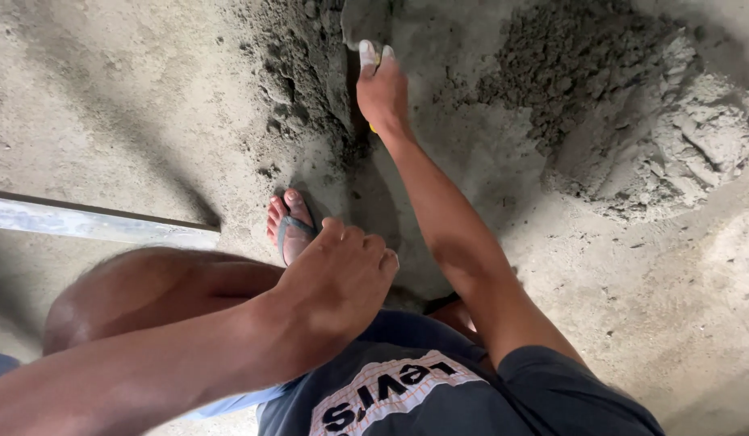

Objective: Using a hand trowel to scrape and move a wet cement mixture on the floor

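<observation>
My right hand (382, 89) reaches far forward and is closed around a tool handle with a yellow part (378, 58); the tool's blade goes into the grey mortar heap (310, 73) and is mostly hidden. My left hand (338, 282) rests bent at the wrist on my left knee (148, 291), fingers curled, holding nothing. My foot in a grey flip-flop (290, 226) stands on the sandy floor just behind the mortar.
A larger pile of grey mortar (633, 113) lies at the upper right. A long flat metal straightedge (92, 222) lies on the floor at the left. Loose sand covers the concrete floor (108, 97) all around.
</observation>
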